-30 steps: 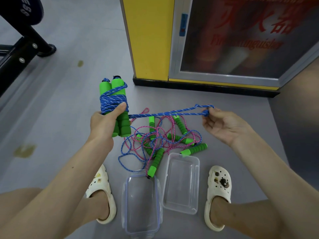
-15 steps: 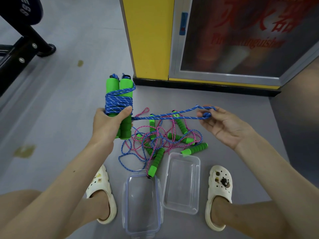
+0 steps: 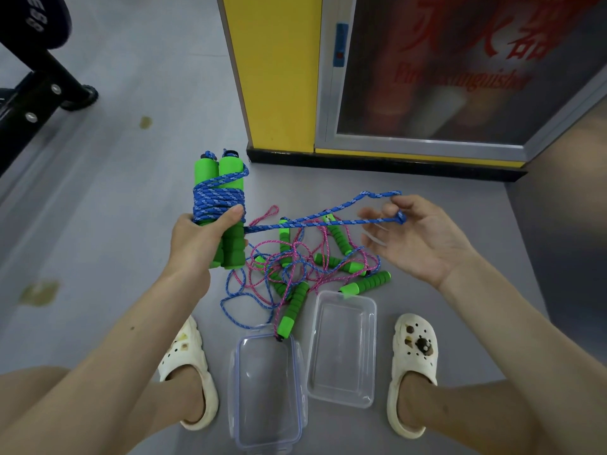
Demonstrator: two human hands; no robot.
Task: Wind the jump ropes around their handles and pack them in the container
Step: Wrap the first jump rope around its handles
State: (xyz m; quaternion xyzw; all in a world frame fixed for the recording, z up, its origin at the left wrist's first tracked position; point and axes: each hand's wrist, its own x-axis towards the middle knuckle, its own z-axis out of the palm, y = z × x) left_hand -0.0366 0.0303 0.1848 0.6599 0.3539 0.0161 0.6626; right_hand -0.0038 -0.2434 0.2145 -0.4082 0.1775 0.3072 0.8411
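My left hand (image 3: 200, 239) grips two green foam handles (image 3: 226, 178) held upright side by side, with blue rope (image 3: 216, 200) wound around their middle. A free loop of that blue rope (image 3: 328, 215) stretches right to my right hand (image 3: 417, 239), which holds the loop's end with thumb and forefinger while the other fingers spread, blurred. Below on the floor lies a tangle of pink and blue jump ropes (image 3: 305, 264) with several green handles. A clear container (image 3: 341, 348) and its clear lid (image 3: 267, 387) lie on the floor between my feet; one green handle (image 3: 292, 311) reaches the lid's far edge.
A yellow pillar (image 3: 279, 73) and a glass-fronted fire extinguisher cabinet (image 3: 460, 70) stand just beyond the ropes. Black gym equipment (image 3: 29, 87) stands at the far left. My feet in cream clogs (image 3: 187, 366) (image 3: 414, 362) flank the container on grey floor.
My left hand has shifted the wound handles slightly right. My right hand has loosened its fingers and the blue loop has widened between the two hands.
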